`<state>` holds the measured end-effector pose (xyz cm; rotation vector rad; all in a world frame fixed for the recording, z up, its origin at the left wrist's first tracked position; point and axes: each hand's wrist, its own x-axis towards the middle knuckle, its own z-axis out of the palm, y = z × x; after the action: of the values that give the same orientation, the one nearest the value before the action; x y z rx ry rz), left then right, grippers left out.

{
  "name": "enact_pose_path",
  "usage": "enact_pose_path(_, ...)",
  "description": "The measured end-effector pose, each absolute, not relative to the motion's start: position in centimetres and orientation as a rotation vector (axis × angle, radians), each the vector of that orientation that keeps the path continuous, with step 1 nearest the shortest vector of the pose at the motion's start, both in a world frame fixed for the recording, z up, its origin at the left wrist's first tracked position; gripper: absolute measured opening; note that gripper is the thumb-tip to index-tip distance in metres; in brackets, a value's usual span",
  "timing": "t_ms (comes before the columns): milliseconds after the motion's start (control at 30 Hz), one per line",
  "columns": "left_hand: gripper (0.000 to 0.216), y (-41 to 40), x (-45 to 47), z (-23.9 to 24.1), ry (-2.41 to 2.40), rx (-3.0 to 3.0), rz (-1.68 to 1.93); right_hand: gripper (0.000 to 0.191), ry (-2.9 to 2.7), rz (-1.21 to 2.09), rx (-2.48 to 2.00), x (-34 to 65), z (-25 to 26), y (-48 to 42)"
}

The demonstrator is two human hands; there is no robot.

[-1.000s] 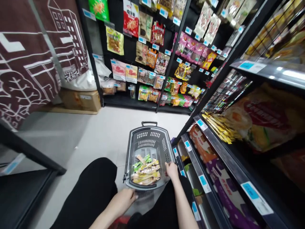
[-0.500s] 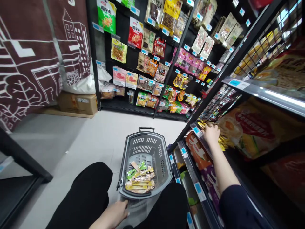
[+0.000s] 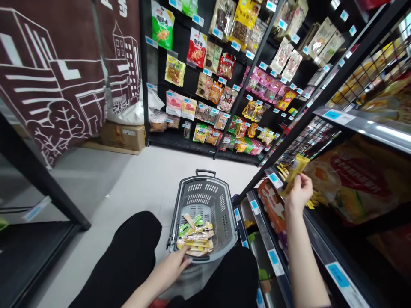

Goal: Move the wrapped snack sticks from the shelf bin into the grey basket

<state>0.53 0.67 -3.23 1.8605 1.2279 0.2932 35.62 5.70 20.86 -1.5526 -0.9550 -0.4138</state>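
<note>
Beside the shelf (image 3: pixel 316 240): yellow stick sachet (image 3: pixel 298 166), right hand (image 3: pixel 299 194) pinching it
Long axis slants up-right; left hand (image 3: pixel 173 265) by basket rim (image 3: pixel 205 258), can't tell its grip.

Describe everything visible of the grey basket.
The grey basket looks plastic, with slotted walls, a partly black rim and a black loop handle at its far end. It stands upright on the floor beside the shelf. Slim yellow, green and beige packets lie inside, towards the near end. The left hand seems to touch its near rim.
</note>
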Motion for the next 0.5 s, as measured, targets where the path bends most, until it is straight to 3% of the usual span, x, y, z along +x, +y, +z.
enact_pose_path(67,0.041,0.9,1.1,-2.1,1.108,1.583,0.548,0.025,-1.01,-0.069,-1.424,32.4,18.1,4.1)
enact_pose_path(133,0.05,0.9,1.5,-1.0,0.851,1.15,0.737,0.021,-0.989,0.503,-1.231,28.4,14.0,2.3)
enact_pose_path(233,0.062,0.7,1.4,-0.1,0.787,0.968,0.767,0.021,-0.91,1.048,-1.177,22.3,7.0,-0.6)
enact_pose_path(367,0.068,0.4,0.6,-0.4,0.77,0.89,0.781,0.017,-0.902,1.262,-1.263,17.8,0.5,-3.7)
enact_pose_path(500,0.076,0.1,0.8,-1.6,0.8,0.927,0.751,0.022,-0.829,1.277,-1.299,17.1,-2.3,-4.9)
